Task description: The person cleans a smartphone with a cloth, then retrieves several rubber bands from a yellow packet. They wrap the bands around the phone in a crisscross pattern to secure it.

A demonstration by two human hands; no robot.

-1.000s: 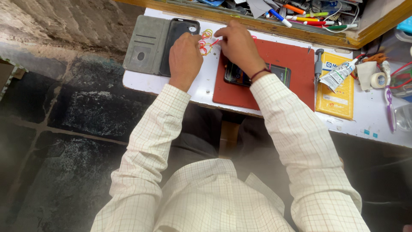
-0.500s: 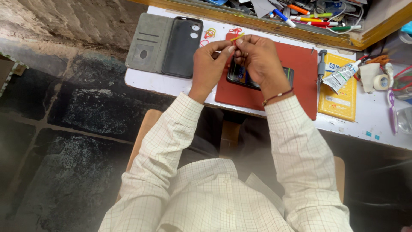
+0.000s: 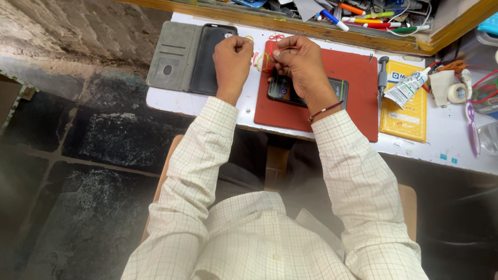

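Left hand point(image 3: 232, 62) curled into a loose fist above the white counter point(image 3: 207, 103), just right of the open grey wallet case point(image 3: 191, 57); what it grips cannot be told. Right hand point(image 3: 301, 65) with fingertips pressed together, pinching something small and thin, too small to identify. Both hands close, not touching. Phone point(image 3: 290, 91) lies flat on the red mat point(image 3: 353, 88), partly under the right hand. Glue tube point(image 3: 410, 87) on yellow pad point(image 3: 407, 111), right of mat
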